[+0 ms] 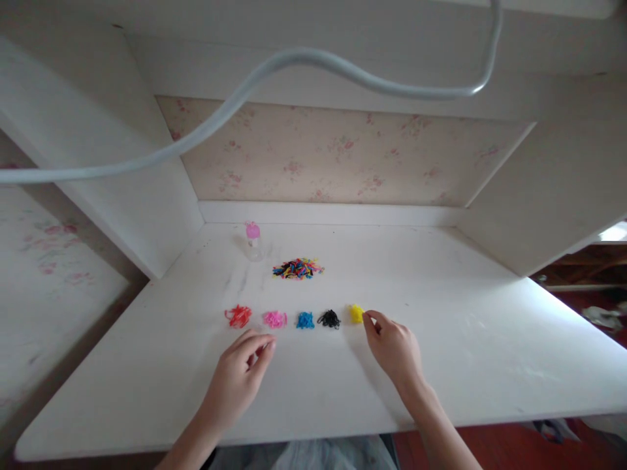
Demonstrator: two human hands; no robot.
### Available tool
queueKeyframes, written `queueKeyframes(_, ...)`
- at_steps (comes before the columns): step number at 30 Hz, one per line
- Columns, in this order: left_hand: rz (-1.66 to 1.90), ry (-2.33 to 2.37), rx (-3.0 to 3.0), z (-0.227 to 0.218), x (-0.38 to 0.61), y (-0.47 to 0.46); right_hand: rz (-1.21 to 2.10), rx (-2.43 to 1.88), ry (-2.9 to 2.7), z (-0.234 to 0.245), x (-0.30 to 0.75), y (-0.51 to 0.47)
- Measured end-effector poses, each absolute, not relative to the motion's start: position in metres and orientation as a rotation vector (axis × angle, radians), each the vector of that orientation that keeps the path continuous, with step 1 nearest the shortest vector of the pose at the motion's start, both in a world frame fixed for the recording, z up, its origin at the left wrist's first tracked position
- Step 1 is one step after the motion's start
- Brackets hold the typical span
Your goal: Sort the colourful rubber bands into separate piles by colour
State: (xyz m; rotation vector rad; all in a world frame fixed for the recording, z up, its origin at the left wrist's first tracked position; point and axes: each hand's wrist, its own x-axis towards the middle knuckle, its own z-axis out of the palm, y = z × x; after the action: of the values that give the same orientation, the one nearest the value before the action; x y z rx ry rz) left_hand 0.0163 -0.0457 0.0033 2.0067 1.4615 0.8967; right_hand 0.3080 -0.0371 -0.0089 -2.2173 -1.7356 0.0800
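Observation:
Five small heaps of what look like tiny rubber bands lie in a row: red bands [239, 316], pink bands [275, 319], blue bands [305, 320], black bands [330, 318] and yellow bands [356, 314]. Behind them is a mixed-colour pile of bands [297, 268]. My right hand [394, 346] is at the right edge of the yellow heap, thumb and forefinger pinched; whatever is between them is hidden. Just in front of the pink heap, my left hand [243, 365] has its fingers curled and thumb near the forefinger; I cannot make out anything held.
A small clear bottle with a pink top [253, 240] stands behind the heaps on the white desk [465, 339]. Side panels and a floral back wall [337, 156] enclose the desk. A pale cable [313, 57] crosses the upper view.

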Motion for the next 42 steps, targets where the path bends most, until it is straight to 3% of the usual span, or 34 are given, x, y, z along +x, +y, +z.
queueKeyframes(8, 0.962, 1.581, 1.821, -0.021, -0.036, -0.058, 0.060, -2.282, -1.794, -0.006, 0.308, -0.031)
queueKeyframes(20, 1.006, 1.548, 1.741, -0.019, -0.039, -0.055, 0.155, -2.109, -2.069, 0.032, 0.259, 0.032)
queueKeyframes(28, 1.023, 1.515, 1.725, -0.016, -0.040, -0.055, 0.073, -2.115, -2.280, 0.020, 0.220, 0.088)
queueKeyframes(42, 0.975, 1.489, 1.720, -0.014, -0.040, -0.054, 0.051, -2.149, -2.360, 0.011, 0.219, 0.098)
